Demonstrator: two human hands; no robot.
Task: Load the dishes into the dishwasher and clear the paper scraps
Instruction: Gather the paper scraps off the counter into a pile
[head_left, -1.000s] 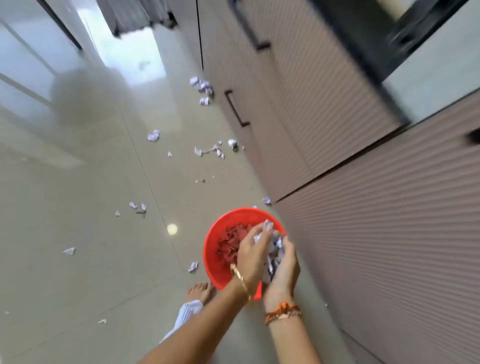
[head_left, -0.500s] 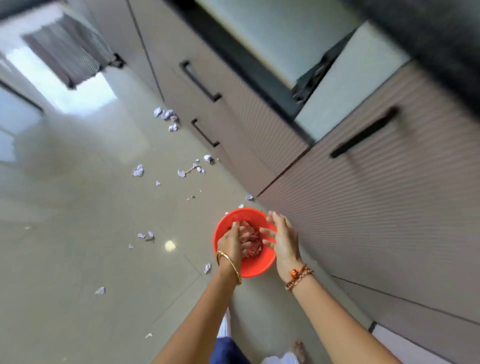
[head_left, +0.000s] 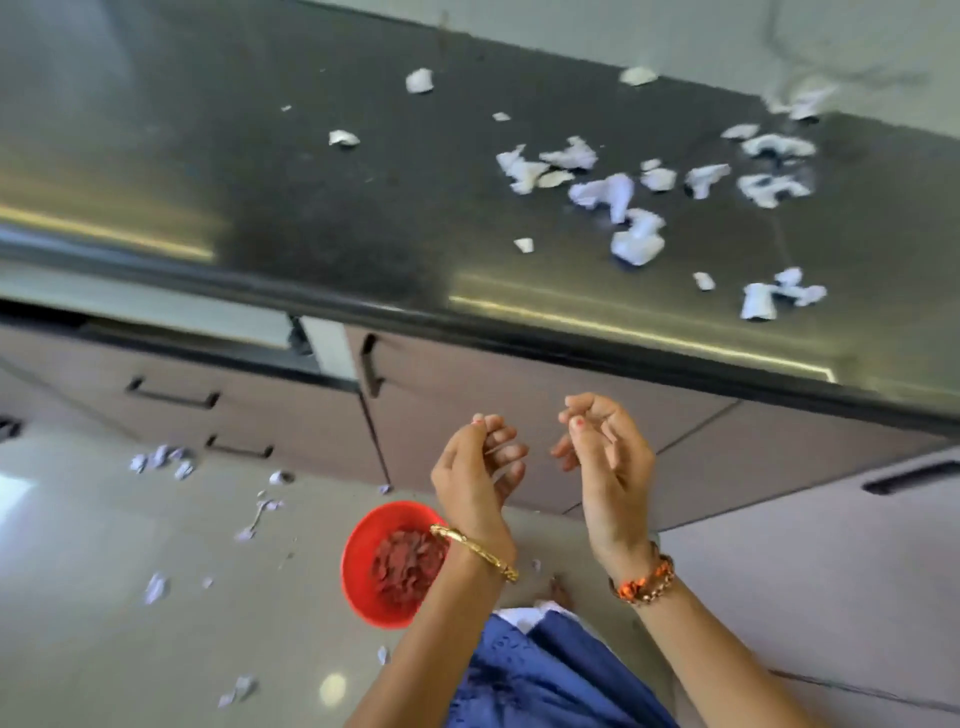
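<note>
A: Head view, the only one. Both hands up in front of the cabinets, below the counter edge. Left hand (head_left: 475, 467) empty, fingers loosely curled. Right hand (head_left: 605, 457) the same, loose, nothing pinched that I can see.

B: And the scraps?

A: Two lots. The big one is on the dark countertop (head_left: 311, 171): torn white paper scraps (head_left: 618, 197) strewn up and to the right of both hands, beyond the counter's front edge. The spread runs roughly along the counter, left to right. Second lot, floor scraps (head_left: 161, 460), lies low and left by the drawer fronts.

B: Which hand is nearer the counter lot?

A: The right, I'd judge (it stands almost under the thickest cluster). The left is closer to the red bowl (head_left: 363, 561), which sits on the floor below its wrist, with scraps already in it.

B: So the reach goes up and forward?

A: Likely, over the edge, right hand leading. The bowl stays well apart from that pile, down on the floor.
</note>
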